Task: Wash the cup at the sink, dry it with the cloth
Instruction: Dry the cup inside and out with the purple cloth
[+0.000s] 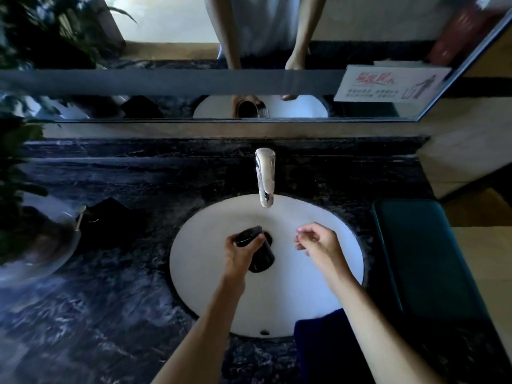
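Observation:
A dark cup [260, 254] hangs over the white oval sink [313, 214], tilted with its mouth toward the far left. My left hand [239, 252] grips it around the rim end. My right hand [318, 243] hovers over the basin to the cup's right, fingers loosely curled and apart, holding nothing. The chrome faucet [265, 176] juts out beyond both hands; I see no water stream. A dark blue cloth [324, 345] lies on the counter at the sink's near right edge, partly under my right forearm.
Dark marble counter [124, 300] surrounds the sink. A teal tray-like box [424, 256] sits at the right. A glass bowl [36, 245], a black object [110, 220] and a plant [16, 162] stand at the left. A mirror [166, 31] spans the back wall.

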